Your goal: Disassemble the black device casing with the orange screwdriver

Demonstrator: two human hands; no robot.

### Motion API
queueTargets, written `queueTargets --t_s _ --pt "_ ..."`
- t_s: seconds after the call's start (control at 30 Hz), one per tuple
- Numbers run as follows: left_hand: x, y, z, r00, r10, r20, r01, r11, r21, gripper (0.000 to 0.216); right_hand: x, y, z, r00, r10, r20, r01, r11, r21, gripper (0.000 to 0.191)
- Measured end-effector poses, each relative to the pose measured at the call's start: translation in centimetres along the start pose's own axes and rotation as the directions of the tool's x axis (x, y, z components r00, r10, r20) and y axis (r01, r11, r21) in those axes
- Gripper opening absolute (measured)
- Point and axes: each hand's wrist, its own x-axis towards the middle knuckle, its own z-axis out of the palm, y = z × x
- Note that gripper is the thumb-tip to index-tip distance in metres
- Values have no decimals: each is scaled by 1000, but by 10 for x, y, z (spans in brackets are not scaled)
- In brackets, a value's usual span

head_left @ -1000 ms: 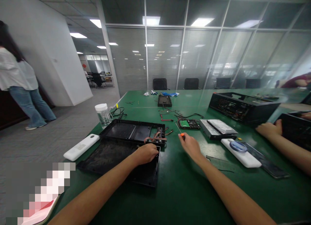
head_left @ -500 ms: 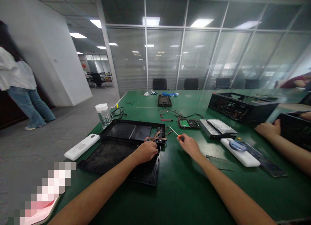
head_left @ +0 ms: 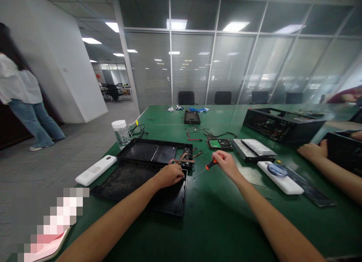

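My left hand (head_left: 169,175) is closed on the far right corner of a flat black plastic cover (head_left: 135,184) lying on the green table (head_left: 215,224). Just beyond it stands an open black case (head_left: 154,152) with a bundle of red and orange wires (head_left: 182,160) at its right end. My right hand (head_left: 226,164) grips a small screwdriver with an orange handle (head_left: 210,164). Its thin shaft slants down and left, with the tip just above the table near the cover's corner.
A white remote-like device (head_left: 96,170) and a clear jar (head_left: 121,133) sit at the left. A green circuit board (head_left: 216,143), a metal drive (head_left: 253,149), another white device (head_left: 279,177) and large black chassis (head_left: 279,123) lie right. A co-worker's hand (head_left: 312,150) rests far right. A person (head_left: 19,100) stands left.
My right hand lifted slightly, shifted right and turned the screwdriver over: its tip pointed up and away before, and now points down left toward the cover. My left hand stayed put.
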Motion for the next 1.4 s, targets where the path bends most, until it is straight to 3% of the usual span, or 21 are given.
queueTargets --t_s 0.1,0.23,0.53,0.63,0.77,0.87,0.97,1.13,1.27,1.4 --pt "0 1 -1 1000 -26 3 26 1000 -3 15 -7 2 15 995 -71 -67 68 997 -39 33" --pt "1 2 -1 999 -48 13 48 999 -25 13 -12 3 29 996 -91 -17 90 993 -81 32" --pt "1 2 -1 999 -53 12 54 996 -64 12 -16 -2 30 989 -144 39 149 952 -266 34" --pt "2 2 -1 999 -54 4 54 996 -68 11 -13 -26 28 977 -184 104 211 850 -482 39" --pt "2 3 0 998 -60 -2 60 996 -67 10 0 -77 31 967 -90 237 242 605 -758 47" --pt "2 3 0 998 -69 -6 69 996 -57 8 9 -107 38 923 -65 380 340 603 -722 40" --pt "1 4 0 996 -91 -18 91 995 -34 7 12 -119 48 859 -97 503 449 614 -649 39" --pt "1 4 0 995 -101 -22 100 994 -44 7 11 -125 57 951 -20 310 278 500 -820 56" --pt "2 4 0 995 -98 -28 96 993 -73 7 11 -128 52 880 -22 475 399 579 -711 43" --pt "2 4 0 995 -100 -24 98 992 -81 8 15 -127 49 929 47 366 298 490 -819 57"
